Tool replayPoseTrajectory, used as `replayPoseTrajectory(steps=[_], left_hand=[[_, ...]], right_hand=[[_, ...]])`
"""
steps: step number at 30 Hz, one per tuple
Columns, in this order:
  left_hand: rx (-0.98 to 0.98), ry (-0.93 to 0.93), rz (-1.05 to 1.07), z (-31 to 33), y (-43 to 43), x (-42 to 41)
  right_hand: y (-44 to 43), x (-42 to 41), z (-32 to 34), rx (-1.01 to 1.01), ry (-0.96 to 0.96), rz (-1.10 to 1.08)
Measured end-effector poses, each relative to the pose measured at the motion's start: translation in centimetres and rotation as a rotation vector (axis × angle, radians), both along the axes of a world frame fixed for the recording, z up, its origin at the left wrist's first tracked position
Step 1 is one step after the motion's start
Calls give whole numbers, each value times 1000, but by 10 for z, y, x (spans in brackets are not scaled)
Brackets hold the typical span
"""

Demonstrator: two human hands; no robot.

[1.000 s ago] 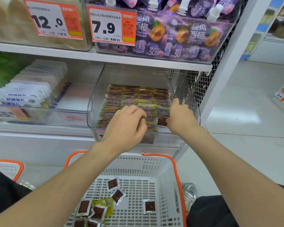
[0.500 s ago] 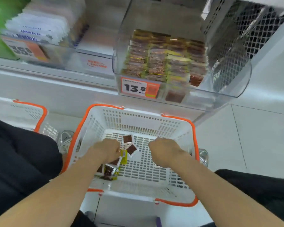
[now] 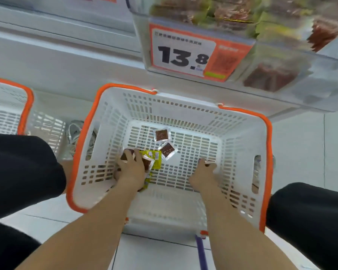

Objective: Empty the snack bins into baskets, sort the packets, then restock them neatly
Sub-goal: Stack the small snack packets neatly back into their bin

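Reaching into the basket, the left hand curls its fingers round a heap of brown packets beside a green packet, near the left wall. The right hand is low on the basket floor, fingertips at a small packet; whether it pinches it, I cannot tell. Two brown packets lie loose mid-floor. Above juts the bin, part full, with a 13.8 tag.

head view, steeply downward, close over basket
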State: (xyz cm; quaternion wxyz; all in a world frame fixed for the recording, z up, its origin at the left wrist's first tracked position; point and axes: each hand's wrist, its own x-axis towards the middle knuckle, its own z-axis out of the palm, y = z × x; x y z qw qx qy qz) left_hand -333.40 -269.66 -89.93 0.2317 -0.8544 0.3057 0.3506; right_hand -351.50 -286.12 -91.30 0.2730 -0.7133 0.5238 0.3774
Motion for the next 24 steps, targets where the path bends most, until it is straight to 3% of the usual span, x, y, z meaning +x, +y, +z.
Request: replayPoseTrajectory(steps=[4,9,14,16,18,22,24], left_hand=[[-128,169,89,9,-9,-2],[-433,365,-86,8,-29,-3],[-379,200,-181,9,-33,3],[-362,217,-144,7,-30,6],[-371,275,-130,8,-29,8],[-483,263,-63,11,-28,8],[-523,261,11,12,-26,10]], right_hand=[[27,12,1,-252,-94,195],[25,22,-2,-246,-211,246],[19,12,-6,-339,-219,210],[20,10,-8,-359,-228,217],[20,9,-10,-356,-262,124],[15,16,-4,-272,-478,-285],[12,22,8,-260,-636,-307]])
